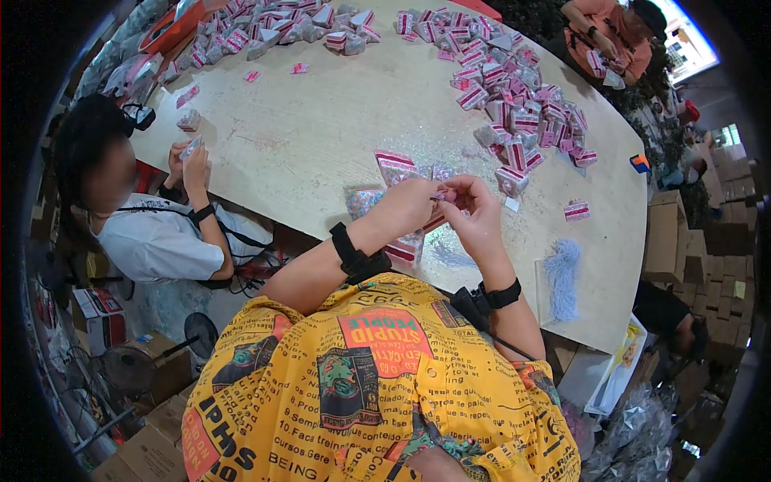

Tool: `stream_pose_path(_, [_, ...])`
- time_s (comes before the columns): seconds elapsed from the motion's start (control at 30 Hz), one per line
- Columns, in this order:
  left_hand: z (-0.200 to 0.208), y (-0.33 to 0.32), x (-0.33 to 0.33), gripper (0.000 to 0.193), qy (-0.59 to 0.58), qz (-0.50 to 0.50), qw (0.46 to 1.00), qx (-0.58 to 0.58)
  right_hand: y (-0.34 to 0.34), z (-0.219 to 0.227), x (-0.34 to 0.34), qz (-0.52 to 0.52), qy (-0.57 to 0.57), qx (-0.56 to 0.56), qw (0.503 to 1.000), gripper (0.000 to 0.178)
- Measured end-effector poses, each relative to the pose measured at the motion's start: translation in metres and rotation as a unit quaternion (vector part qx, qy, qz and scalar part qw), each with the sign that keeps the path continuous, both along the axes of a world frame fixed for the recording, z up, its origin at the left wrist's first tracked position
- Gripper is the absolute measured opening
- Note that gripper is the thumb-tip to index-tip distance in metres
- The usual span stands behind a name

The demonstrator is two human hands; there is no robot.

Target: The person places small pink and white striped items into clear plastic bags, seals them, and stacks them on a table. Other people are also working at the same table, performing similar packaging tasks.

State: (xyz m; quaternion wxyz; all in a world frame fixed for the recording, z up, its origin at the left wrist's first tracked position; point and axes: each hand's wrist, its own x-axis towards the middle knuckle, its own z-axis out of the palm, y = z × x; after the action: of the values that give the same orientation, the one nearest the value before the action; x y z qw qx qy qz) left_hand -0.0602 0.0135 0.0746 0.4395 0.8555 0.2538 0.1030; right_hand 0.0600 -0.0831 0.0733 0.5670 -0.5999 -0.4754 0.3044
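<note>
My left hand point(411, 205) and my right hand point(474, 213) meet above the round wooden table point(321, 136), both pinching a small pink and silver box piece point(440, 195) between the fingertips. Flat pink striped box blanks point(395, 167) lie just beyond my hands. One more blank point(405, 249) shows beneath my left wrist. Both wrists wear black straps.
A heap of folded pink striped boxes point(514, 104) runs along the right of the table, another heap point(281, 28) at the far left. A bundle of pale blue tassels point(562, 277) lies near the right edge. A person in white point(161, 233) sits left, another in orange point(610, 40) far right.
</note>
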Motion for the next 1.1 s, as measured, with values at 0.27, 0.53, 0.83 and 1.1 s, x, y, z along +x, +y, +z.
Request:
stream_pose_path(0.27, [-0.034, 0.010, 0.009, 0.023, -0.058, -0.029, 0.993, -0.099, -0.003, 0.003, -0.008, -0.056, -0.075, 0.002, 0.996, 0.019])
stream_pose_path(0.53, [-0.029, 0.002, 0.011, 0.013, -0.057, 0.056, 0.902, -0.425, -0.008, 0.004, -0.006, -0.064, -0.156, -0.004, 0.986, 0.020])
stream_pose_path(0.83, [-0.017, -0.003, 0.015, 0.009, -0.074, 0.044, 0.896, -0.436, -0.009, -0.005, -0.003, -0.107, -0.194, 0.004, 0.975, 0.015])
stream_pose_path(1.1, [-0.020, -0.007, 0.020, 0.013, -0.046, 0.041, 0.939, -0.340, -0.009, -0.008, -0.005, -0.148, -0.208, 0.031, 0.966, 0.012])
